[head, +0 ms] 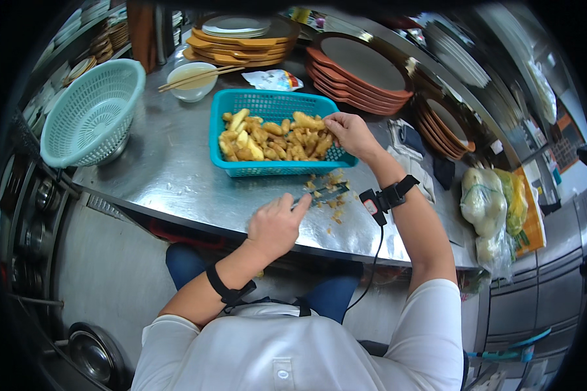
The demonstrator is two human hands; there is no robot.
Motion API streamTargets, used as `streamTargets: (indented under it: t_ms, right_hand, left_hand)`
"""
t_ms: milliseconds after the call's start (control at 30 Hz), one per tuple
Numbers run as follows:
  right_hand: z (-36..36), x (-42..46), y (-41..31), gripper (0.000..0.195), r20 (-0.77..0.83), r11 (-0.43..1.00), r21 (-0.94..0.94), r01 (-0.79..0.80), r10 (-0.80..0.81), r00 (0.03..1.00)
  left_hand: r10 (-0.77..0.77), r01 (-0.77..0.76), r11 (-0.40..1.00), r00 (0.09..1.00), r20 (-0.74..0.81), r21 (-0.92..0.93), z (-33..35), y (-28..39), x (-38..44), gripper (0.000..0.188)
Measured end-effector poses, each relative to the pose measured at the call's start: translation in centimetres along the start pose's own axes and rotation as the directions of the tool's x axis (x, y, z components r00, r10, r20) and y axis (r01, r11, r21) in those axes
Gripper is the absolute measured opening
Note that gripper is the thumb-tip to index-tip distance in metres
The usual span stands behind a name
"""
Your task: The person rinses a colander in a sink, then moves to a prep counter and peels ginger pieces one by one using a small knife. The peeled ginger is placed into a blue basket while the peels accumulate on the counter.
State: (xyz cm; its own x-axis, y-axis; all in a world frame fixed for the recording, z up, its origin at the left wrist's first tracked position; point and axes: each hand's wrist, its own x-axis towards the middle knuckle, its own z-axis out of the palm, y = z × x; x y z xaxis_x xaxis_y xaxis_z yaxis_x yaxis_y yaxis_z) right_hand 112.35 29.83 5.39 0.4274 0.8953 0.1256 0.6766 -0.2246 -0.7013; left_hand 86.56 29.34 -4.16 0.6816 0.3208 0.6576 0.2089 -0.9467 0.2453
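Note:
A teal plastic basket (283, 171) full of ginger roots (274, 141) stands on the steel worktable (176, 181); some pieces at its left are pale and peeled. My right hand (352, 134) reaches over the basket's right side, its fingertips closed on a knobby ginger root (308, 121) above the others. Below the basket, my left hand (275, 227) grips a dark-bladed peeler or knife (330, 192), whose exact kind I cannot tell. The blade points right, over scattered brown ginger peelings (336, 215). My left fingers hide the tool's handle.
A pale green colander (93, 117) stands at the left. Behind the basket are a bowl of liquid (191, 83) with chopsticks (200, 78), a plastic packet (273, 79) and stacked brown-rimmed plates (357, 68). Cloths (411, 156) and bagged vegetables (484, 200) lie at the right.

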Motion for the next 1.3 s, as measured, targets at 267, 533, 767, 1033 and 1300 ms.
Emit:
streamTargets:
  t_ms: [267, 533, 767, 1033, 1300]
  right_hand:
    - [-2.1, -4.0, 0.1, 0.022, -0.114, 0.948, 0.316, -0.041, 0.081, 0.990]
    - [-7.1, -12.3, 4.3, 0.023, -0.114, 0.962, 0.183, -0.202, 0.224, 0.968]
    - [-5.7, -16.4, 8.8, 0.021, -0.024, 0.937, -0.200, -0.287, 0.288, 0.957]
    - [-4.7, -15.3, 11.3, 0.020, -0.051, 0.903, -0.402, 0.152, -0.188, 0.981]
    - [-3.3, -18.7, 7.1, 0.019, -0.107, 0.895, 0.438, -0.084, 0.145, 0.984]
  left_hand:
    - [0.016, -0.015, 0.999, 1.000, -0.022, 0.031, 0.2, 0.3, 0.2, 0.034]
    - [-0.009, 0.008, 0.997, 1.000, 0.007, 0.076, 0.4, 0.5, 0.6, 0.035]
    - [-0.040, 0.044, 0.999, 0.987, 0.155, -0.017, 0.3, 0.0, 1.7, 0.030]
    - [-0.124, 0.126, 0.992, 0.956, 0.267, 0.009, 0.3, -2.0, 4.3, 0.026]
    - [-0.223, 0.273, 0.898, 0.958, 0.178, -0.346, 0.7, 0.0, 2.7, 0.029]
